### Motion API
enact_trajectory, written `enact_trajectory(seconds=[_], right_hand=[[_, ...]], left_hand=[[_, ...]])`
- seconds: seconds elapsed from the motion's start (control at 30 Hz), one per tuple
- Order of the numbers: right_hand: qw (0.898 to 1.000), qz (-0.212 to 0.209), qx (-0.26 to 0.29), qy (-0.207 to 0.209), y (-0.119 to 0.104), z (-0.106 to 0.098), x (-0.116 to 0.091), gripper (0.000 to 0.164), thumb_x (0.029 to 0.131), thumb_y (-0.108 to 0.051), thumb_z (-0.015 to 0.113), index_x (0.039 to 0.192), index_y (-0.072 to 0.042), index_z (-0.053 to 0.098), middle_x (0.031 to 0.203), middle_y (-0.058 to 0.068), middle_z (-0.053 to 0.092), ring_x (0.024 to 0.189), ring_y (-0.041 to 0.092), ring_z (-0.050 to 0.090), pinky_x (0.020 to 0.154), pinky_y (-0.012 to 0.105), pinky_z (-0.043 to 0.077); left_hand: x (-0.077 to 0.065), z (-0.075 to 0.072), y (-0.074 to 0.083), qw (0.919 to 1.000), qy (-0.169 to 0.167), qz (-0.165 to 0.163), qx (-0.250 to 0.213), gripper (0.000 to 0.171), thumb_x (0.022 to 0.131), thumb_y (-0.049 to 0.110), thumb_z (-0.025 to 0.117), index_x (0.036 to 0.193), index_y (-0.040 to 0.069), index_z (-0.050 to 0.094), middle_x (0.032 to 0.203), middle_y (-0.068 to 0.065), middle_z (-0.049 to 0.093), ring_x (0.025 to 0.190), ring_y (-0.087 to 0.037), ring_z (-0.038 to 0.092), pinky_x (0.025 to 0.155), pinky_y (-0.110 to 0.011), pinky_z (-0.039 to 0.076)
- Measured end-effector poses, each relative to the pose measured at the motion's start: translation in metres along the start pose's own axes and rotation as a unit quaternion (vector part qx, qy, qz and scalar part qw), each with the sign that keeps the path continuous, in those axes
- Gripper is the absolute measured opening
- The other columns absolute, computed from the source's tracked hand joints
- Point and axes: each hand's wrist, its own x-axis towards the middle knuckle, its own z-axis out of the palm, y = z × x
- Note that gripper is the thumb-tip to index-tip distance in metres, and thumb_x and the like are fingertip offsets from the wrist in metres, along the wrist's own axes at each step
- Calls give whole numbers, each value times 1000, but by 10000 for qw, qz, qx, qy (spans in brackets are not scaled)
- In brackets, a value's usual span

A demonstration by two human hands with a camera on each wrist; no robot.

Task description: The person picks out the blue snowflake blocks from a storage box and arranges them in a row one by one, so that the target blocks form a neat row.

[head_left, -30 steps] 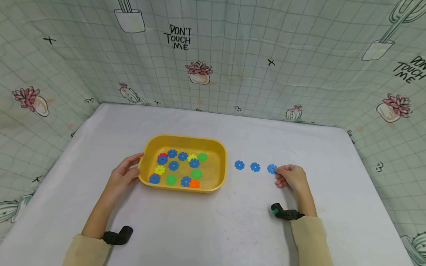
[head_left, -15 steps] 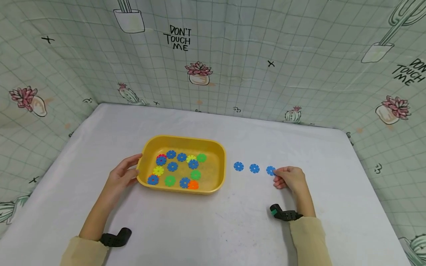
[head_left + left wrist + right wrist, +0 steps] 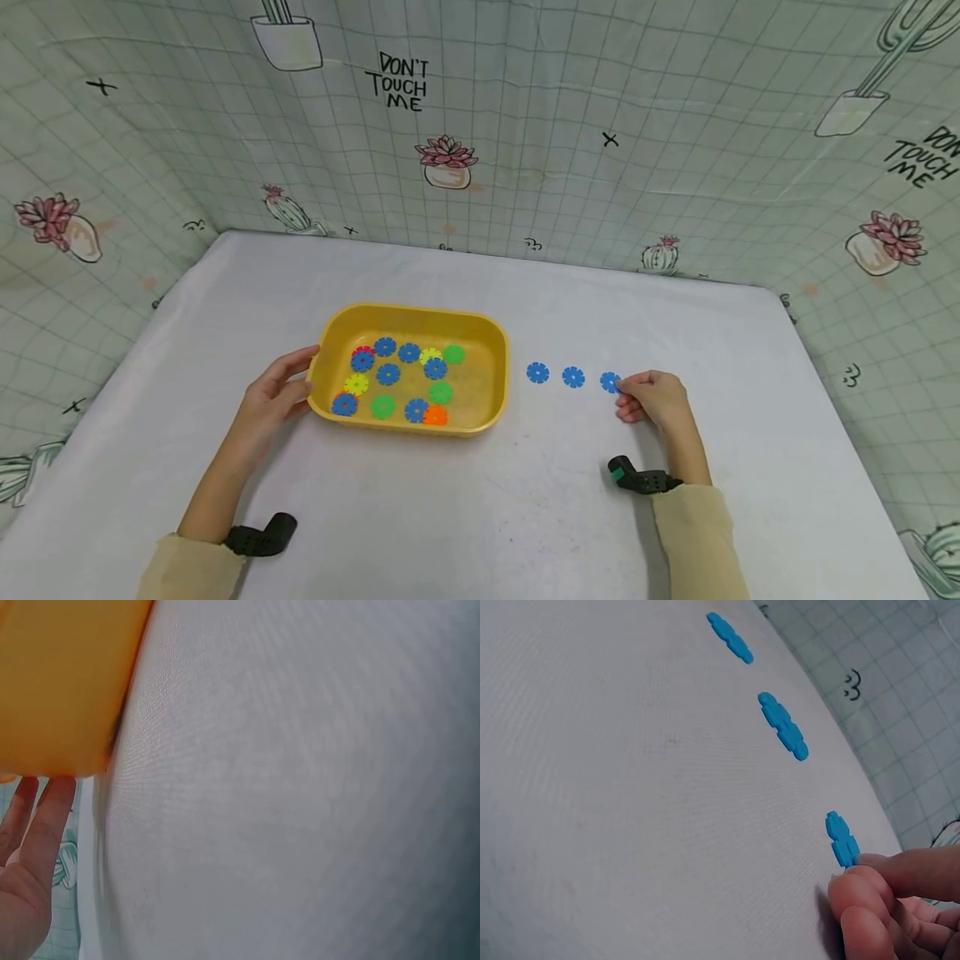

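A yellow tray holds several flower-shaped plastic discs in blue, green, yellow, orange and red. With fairly straight fingers, my left hand touches the tray's left end; the left wrist view shows fingertips against its wall. To the tray's right, three blue notched discs form a row on the white table: the left disc, the middle disc and the right disc. My right hand pinches the edge of the right disc between thumb and index finger, covering part of it. That disc lies at the table surface.
A white cloth covers the table. Behind it hangs a checked curtain with plant drawings. Each wrist wears a black camera band, such as the left one.
The view shifts slightly. Both hands keep their places, the left at the tray and the right at the right-hand blue disc.
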Motion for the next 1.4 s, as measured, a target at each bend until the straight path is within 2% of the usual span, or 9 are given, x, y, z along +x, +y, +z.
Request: enact_trajectory(seconds=[0.27,0.53,0.77,0.9,1.0,1.1,1.23,1.33,1.4], right_hand=[[10000,-17,-1,-6,0,-2,-4,29,92,-18,56,107,5,47,64,-2,62,54,8,63,56,24,55],[9993,-226,303,4,-6,3,-15,34,92,-22,57,112,2,45,69,-4,64,58,7,62,59,23,55],[9948,-1017,77,-64,-24,18,-34,37,92,-25,58,113,4,49,75,-5,64,65,7,62,66,21,54],[9895,-1427,-128,-202,-39,31,-44,37,91,-28,58,113,2,52,86,5,66,74,15,64,71,23,54],[9839,-1747,-76,-378,-49,43,-51,35,91,-25,59,112,3,53,94,16,65,80,21,65,73,25,55],[9766,-2073,-82,-564,-59,56,-57,32,91,-22,59,111,3,54,98,21,64,84,27,65,73,24,55],[9683,-2378,-187,-736,-73,74,-66,28,90,-21,61,109,-1,58,97,16,64,86,31,63,77,31,55],[9619,-2579,-288,-865,-82,88,-71,25,88,-20,63,108,-4,60,97,12,63,86,25,61,80,32,54],[9565,-2727,-429,-948,-87,98,-72,25,87,-19,64,108,-5,61,97,9,63,86,20,61,80,28,54]], left_hand=[[-1,1,1,9999,-32,-90,32,47,97,22,45,142,10,36,139,-15,39,99,7,53,80,-11,49],[0,0,1,10000,-21,-7,-30,46,97,20,46,141,8,37,134,-8,43,99,6,54,79,-12,49],[0,0,0,9999,-41,77,-141,46,97,19,46,140,8,38,125,4,47,98,4,55,79,-12,50],[0,-1,-1,9996,-79,134,-256,45,97,18,47,140,8,39,121,10,48,98,3,57,79,-12,50],[1,-1,-1,9995,-85,150,-277,45,97,19,47,140,8,39,120,12,48,97,3,57,79,-13,50],[1,-1,-1,9996,-68,128,-253,45,96,19,47,140,8,39,119,14,48,97,3,57,79,-12,50],[0,0,-1,9997,-46,86,-213,45,96,20,48,139,9,40,118,15,48,96,4,57,78,-13,50],[0,-1,-1,9998,-38,78,-179,45,96,20,48,139,9,40,118,15,48,96,5,56,78,-13,50],[0,-1,-1,9998,-43,89,-171,46,96,21,48,140,9,40,119,14,48,97,5,56,78,-13,50]])
